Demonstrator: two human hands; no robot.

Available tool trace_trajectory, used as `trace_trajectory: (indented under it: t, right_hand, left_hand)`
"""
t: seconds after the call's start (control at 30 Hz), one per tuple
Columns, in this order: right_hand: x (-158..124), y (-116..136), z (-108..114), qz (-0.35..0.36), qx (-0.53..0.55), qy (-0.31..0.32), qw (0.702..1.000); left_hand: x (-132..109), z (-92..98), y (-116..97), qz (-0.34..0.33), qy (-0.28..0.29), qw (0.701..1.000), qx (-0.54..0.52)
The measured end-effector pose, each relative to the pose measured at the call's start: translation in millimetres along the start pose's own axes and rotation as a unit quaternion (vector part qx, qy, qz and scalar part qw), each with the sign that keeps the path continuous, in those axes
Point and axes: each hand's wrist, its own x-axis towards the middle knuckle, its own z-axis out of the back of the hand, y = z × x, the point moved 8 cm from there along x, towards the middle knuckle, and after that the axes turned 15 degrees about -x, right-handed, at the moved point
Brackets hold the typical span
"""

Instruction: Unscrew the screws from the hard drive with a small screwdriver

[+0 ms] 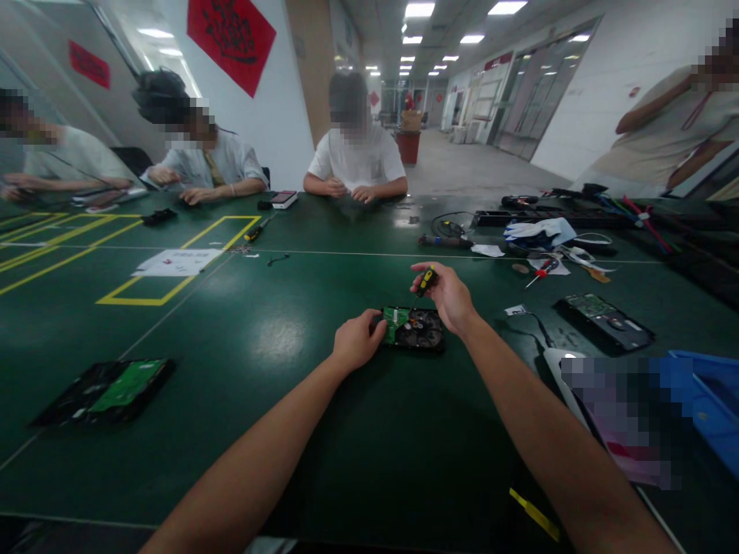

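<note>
A hard drive (426, 332) lies on the green table in front of me, its green circuit board facing up at the left. My left hand (359, 338) grips the drive's left edge between thumb and fingers. In my right hand (449, 296) is a small screwdriver (426, 282) with a yellow and black handle. It is held nearly upright over the drive, its thin shaft pointing down at the board. Whether the tip sits in a screw is too small to tell.
Another hard drive (605, 322) lies at right, near a blue bin (710, 400). At left is a drive with a green board (130, 385). A red screwdriver (543, 271), gloves (540, 231) and cables lie farther back. Several people are around the table (259, 431).
</note>
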Motion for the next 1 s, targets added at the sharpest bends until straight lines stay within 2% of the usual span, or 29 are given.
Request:
trace_trajectory:
  t: [0.37,0.57,1.0]
  right_hand:
    - [0.9,2.8,1.2,0.029,-0.043,-0.001,0.999]
    - [-1.8,4.6,-4.4,0.019,0.015,0.020,1.000]
    - [-3.9,5.5,-7.5,0.001,0.014,0.034,0.999]
  left_hand:
    - [-0.3,0.8,-1.1,0.005,0.002,1.000,-0.002]
    - [-0.3,-0.1,0.0,0.000,-0.002,1.000,-0.002]
    - [0.3,0.8,1.1,-0.004,-0.004,1.000,-0.002]
